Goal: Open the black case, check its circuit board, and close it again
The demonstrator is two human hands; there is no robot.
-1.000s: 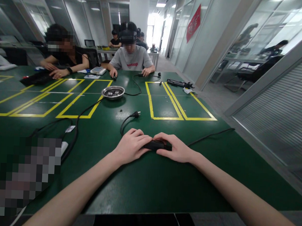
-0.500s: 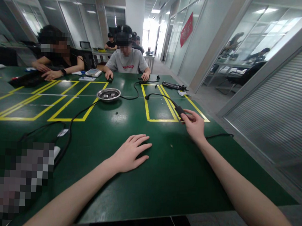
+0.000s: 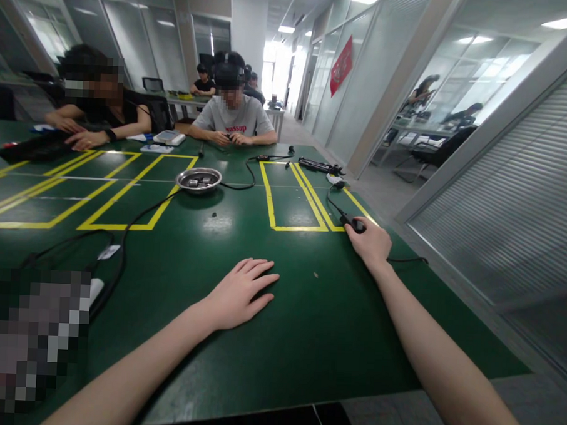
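Observation:
My left hand (image 3: 242,295) lies palm down on the green table (image 3: 296,344), fingers spread and nothing in them. At the right, my right hand (image 3: 370,242) has its fingers around a small black block with a cord (image 3: 353,224), low at the tabletop by the yellow tape. Its exact kind cannot be made out, since the fingers cover part of it. From its far end a short black cord runs to a dark plug (image 3: 340,185). Another black cord (image 3: 408,260) emerges beyond my wrist towards the table's right edge.
A metal bowl (image 3: 198,180) holds small metal parts. Past it lie a black cable (image 3: 247,179) and a folded black tripod-like item (image 3: 319,166). Two people sit opposite, a grey-shirted person (image 3: 234,116) and a dark-clothed person (image 3: 100,110). A blurred-out object (image 3: 33,339) lies at left.
My right hand has lowered the black block to the tabletop, and its plug has swung right. My left hand stays put. The grey-shirted person's hands have come together.

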